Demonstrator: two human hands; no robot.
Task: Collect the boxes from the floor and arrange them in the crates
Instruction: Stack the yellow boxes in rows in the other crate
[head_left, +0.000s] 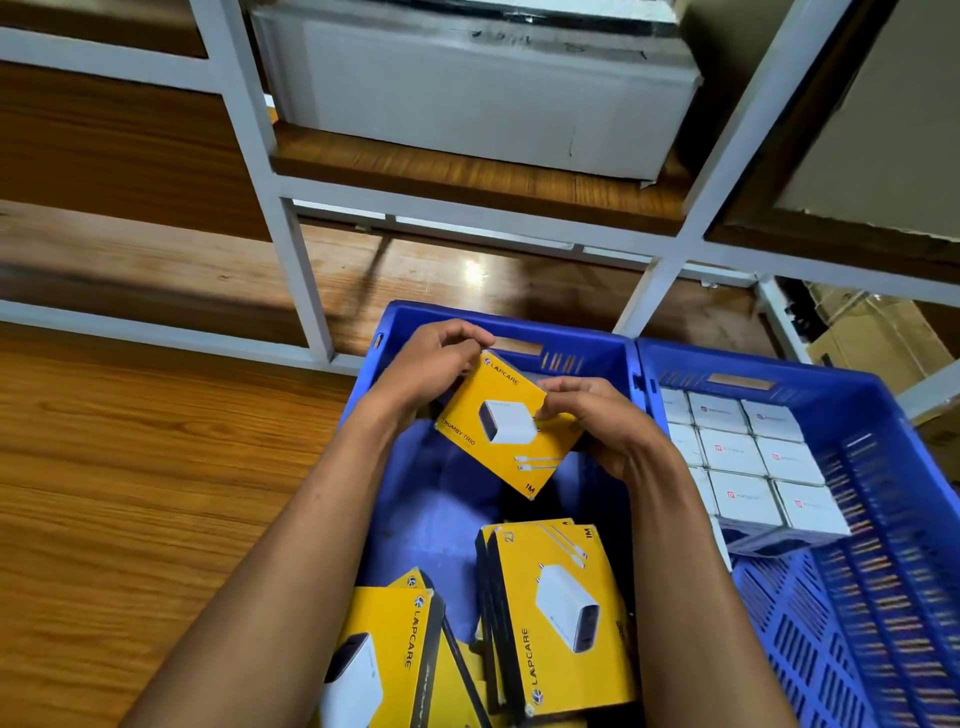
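A white metal shelving rack (306, 291) rises over the wooden floor (130, 467), where two blue plastic crates sit side by side: the right-hand crate (883, 467) holds rows of small white boxes (737, 457), the left-hand crate (415, 332) a loose pile of yellow cardboard boxes (561, 613). Above the left crate, the left hand (441, 358) and right hand (597, 421) grip one flat yellow charger box (506, 421), fingers curled round opposite edges. Tilted face-up, its long axis runs diagonally from far-left to near-right. It looks light and stiff, with crushable corners; holding it by the edges seems safest.
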